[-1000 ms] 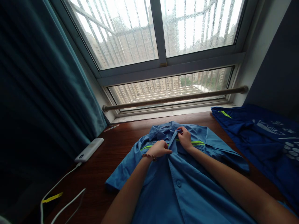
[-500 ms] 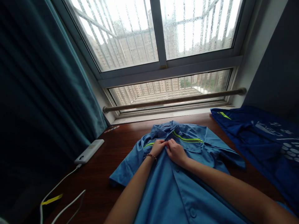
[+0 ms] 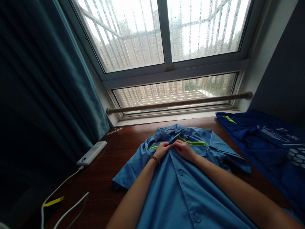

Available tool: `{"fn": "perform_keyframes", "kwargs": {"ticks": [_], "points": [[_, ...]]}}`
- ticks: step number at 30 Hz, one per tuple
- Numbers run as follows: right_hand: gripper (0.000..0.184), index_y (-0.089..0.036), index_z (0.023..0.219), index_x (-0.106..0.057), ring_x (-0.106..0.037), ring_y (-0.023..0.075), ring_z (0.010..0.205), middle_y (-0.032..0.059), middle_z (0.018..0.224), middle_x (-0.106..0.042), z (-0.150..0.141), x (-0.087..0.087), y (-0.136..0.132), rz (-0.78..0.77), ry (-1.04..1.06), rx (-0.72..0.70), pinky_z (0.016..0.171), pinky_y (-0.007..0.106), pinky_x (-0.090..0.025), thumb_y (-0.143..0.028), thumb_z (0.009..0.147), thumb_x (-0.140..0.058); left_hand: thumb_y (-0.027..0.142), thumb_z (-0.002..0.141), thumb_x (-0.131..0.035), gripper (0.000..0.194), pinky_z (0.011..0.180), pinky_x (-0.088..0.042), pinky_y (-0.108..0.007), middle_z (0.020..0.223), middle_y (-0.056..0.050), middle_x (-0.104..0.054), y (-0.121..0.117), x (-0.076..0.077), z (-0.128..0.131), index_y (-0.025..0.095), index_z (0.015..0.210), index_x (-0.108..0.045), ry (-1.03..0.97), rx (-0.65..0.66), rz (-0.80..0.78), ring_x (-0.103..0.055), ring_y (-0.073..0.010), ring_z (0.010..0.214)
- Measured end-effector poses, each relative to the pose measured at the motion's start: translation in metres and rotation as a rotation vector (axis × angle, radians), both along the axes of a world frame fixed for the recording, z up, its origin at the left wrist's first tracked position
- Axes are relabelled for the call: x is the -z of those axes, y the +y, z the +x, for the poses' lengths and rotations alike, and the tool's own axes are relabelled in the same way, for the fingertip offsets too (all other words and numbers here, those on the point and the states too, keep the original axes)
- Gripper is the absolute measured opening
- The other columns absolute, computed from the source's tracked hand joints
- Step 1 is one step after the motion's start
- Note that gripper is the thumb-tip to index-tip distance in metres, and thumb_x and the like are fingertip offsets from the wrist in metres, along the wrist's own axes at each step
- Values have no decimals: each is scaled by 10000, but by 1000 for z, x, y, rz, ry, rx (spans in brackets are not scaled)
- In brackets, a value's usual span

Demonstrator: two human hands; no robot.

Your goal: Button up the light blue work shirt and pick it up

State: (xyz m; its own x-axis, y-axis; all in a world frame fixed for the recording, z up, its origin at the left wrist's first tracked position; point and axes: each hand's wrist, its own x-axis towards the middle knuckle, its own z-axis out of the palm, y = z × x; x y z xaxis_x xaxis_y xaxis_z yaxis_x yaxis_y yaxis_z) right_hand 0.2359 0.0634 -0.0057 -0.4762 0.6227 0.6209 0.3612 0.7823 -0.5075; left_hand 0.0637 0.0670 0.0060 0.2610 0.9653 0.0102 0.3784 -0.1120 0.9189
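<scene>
A light blue short-sleeved shirt [image 3: 164, 190] with yellow-green chest stripes lies front up, its collar towards the window. My left hand [image 3: 162, 150], with a beaded bracelet at the wrist, pinches the front placket just below the collar. Close against it, my right hand [image 3: 184, 150] is also closed on the placket, its fingers bent over the cloth. The spot between the fingertips is hidden, so a button there cannot be made out. Lower down the placket, a round blue button [image 3: 197, 217] and a smaller-looking one [image 3: 180, 172] show.
A darker blue garment [image 3: 259, 143] with white print lies at the right. On the left of the brown wooden table [image 3: 102, 171] are a white power bank [image 3: 92, 153], a white cable [image 3: 62, 183] and a yellow strip [image 3: 54, 201]. A rail [image 3: 178, 103] crosses the window.
My right hand has turned flatter and shifted slightly right and up, uncovering more of the placket below. My left hand keeps its pinch. The view has shifted slightly.
</scene>
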Motion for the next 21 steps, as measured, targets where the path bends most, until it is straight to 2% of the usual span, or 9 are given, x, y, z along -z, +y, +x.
{"fn": "perform_keyframes", "kwargs": {"ticks": [4, 10, 17, 21], "points": [[204, -205, 916, -601, -556, 131, 774, 40, 892, -582, 1, 2, 1, 73, -63, 20, 693, 254, -454, -183, 841, -413, 554, 647, -542, 458, 516, -322, -218, 549, 20, -482, 1, 3, -1, 99, 663, -589, -51, 23, -11, -405, -98, 538], [254, -229, 870, -637, -565, 127, 735, 32, 869, -614, 3, 1, 0, 172, -103, 64, 667, 245, -447, -228, 867, -382, 552, 651, -541, 455, 510, -316, -212, 564, 20, -486, 1, 3, 0, 99, 668, -579, -116, 40, -46, -395, -90, 535], [263, -242, 924, -629, -573, 135, 773, 31, 887, -624, 8, -3, 0, 226, -160, 21, 673, 246, -443, -222, 871, -371, 588, 619, -547, 490, 501, -318, -208, 561, 16, -494, 0, 1, 1, 101, 664, -579, -146, 30, -92, -405, -88, 529], [252, -233, 880, -630, -558, 136, 750, 33, 840, -617, 6, -5, -3, 283, -235, 16, 654, 247, -435, -253, 876, -378, 583, 627, -539, 478, 503, -331, -212, 563, 14, -503, 0, 2, -1, 109, 665, -577, -130, 31, -113, -419, -94, 531]]}}
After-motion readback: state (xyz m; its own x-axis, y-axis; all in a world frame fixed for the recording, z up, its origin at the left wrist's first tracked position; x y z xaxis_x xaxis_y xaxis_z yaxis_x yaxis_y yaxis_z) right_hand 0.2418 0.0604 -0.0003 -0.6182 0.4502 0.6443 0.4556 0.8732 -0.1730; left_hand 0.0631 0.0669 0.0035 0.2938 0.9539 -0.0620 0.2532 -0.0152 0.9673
